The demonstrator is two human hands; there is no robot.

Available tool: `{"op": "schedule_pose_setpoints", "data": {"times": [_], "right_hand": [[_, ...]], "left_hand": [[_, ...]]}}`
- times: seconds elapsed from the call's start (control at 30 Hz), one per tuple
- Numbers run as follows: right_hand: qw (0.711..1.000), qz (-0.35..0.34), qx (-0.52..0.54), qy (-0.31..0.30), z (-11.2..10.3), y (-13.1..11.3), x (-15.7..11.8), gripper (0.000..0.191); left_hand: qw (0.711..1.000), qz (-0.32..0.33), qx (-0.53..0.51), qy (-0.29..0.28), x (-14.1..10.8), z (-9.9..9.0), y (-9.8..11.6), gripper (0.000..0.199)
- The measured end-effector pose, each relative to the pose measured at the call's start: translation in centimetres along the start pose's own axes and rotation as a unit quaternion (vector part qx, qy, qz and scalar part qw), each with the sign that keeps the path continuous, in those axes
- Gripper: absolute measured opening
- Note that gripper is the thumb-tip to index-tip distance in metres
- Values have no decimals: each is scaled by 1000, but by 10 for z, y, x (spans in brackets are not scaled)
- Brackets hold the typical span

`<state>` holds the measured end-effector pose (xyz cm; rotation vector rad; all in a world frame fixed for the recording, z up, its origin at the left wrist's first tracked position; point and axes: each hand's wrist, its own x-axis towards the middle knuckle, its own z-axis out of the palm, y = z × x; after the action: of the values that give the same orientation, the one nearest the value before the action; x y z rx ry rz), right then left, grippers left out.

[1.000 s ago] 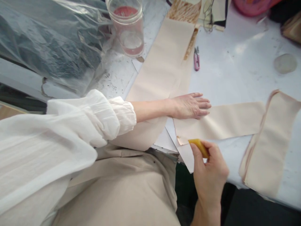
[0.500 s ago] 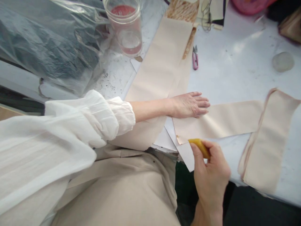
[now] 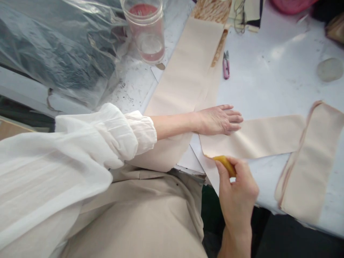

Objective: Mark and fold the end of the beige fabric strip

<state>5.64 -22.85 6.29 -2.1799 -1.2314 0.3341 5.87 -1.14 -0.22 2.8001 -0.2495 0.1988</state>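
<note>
My left hand point(image 3: 221, 119) lies flat, palm down, on a long beige strip point(image 3: 271, 136), its fingers slightly apart. Between the thumb and fingers of my right hand point(image 3: 238, 186) is a yellow piece point(image 3: 225, 165), whose tip touches the strip's lower left corner. A white sheet point(image 3: 211, 168) shows under that corner. Behind my left forearm, a wider beige piece point(image 3: 185, 71) runs diagonally up the table. The strip's right end meets a folded beige stack point(image 3: 311, 161) near the table's front edge.
Pink thread snips point(image 3: 226, 66) lie beyond my left hand. A clear jar with pink contents point(image 3: 147, 36) stands at the upper left, beside clear plastic sheeting point(image 3: 61, 46). At the far right sits a small round translucent object point(image 3: 330, 70). A brown-stained piece point(image 3: 212, 10) is at the top.
My right hand has moved slightly left and up with the yellow piece, which now meets the strip's corner. My left hand stays flat on the strip. The whole view has shifted slightly.
</note>
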Motion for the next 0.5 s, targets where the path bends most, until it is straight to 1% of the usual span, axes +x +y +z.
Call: {"op": "schedule_pose_setpoints", "data": {"times": [0.07,0.13,0.17,0.23,0.3,0.33,0.37,0.4,0.47,0.5], "right_hand": [[999,-36,-1,-18,8,2,8,5],[998,-29,8,-48,8,3,5,6],[998,-4,24,-60,3,3,-1,4],[989,59,89,-98,-17,1,-18,3],[966,89,173,-173,-37,-2,-31,4],[958,97,198,-183,-43,-4,-33,4],[958,98,206,-172,-45,-4,-32,4],[967,93,193,-141,-43,-4,-27,4],[989,54,124,-59,-26,0,-11,4],[996,20,83,-36,-15,3,-1,3]], "left_hand": [[1000,-3,4,-10,0,-1,0,39],[1000,-1,3,-19,1,-2,0,40],[1000,1,2,-20,1,-2,0,40],[1000,4,-3,-16,1,-2,0,40],[1000,0,-6,-15,1,-2,0,39],[1000,-3,-6,-14,0,-2,0,39],[1000,-6,-6,-14,0,-2,1,39],[1000,-7,-5,-13,0,-2,1,39],[1000,-6,-2,-11,0,-2,1,39],[1000,-5,-1,-12,0,-2,1,40]]}}
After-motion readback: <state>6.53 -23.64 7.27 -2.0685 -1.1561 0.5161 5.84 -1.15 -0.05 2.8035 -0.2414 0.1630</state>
